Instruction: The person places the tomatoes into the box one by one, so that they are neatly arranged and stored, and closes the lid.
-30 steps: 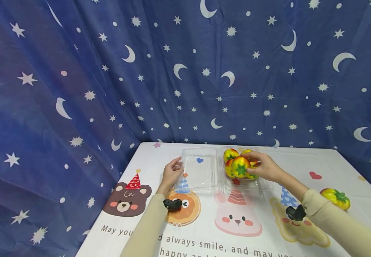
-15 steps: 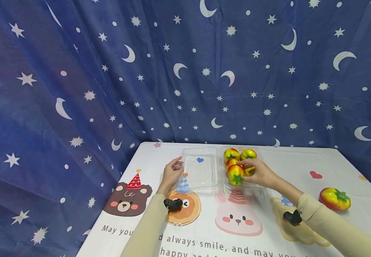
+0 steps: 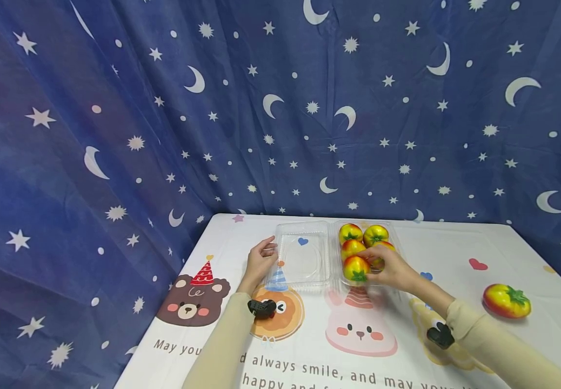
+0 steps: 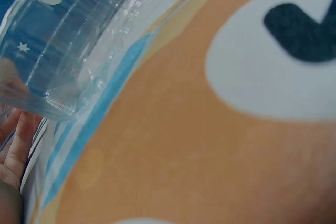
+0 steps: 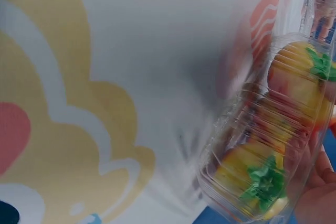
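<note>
A clear plastic clamshell box [image 3: 304, 274] lies opened out on the table, its lid half on the left and its filled half on the right. My right hand [image 3: 393, 268] holds a yellow-red toy persimmon [image 3: 356, 267] in the near left corner of the filled half, thumb and fingertips at its right side. Several similar fruits sit behind and beside it, one partly hidden by the hand. My left hand [image 3: 261, 262] rests at the lid's left edge, fingers loosely extended; in the left wrist view its fingers [image 4: 18, 142] show beside the clear wall.
Another yellow-red fruit with a green leafy cap [image 3: 506, 301] lies on the table at the right, beyond the right sleeve. A white tablecloth [image 3: 305, 335] with printed animals and lettering covers the table. A blue star-patterned curtain [image 3: 280, 135] hangs behind and along the left.
My right hand has moved the persimmon nearer and down into the near left corner of the box, uncovering the fruits behind. The left hand has stayed at the lid.
</note>
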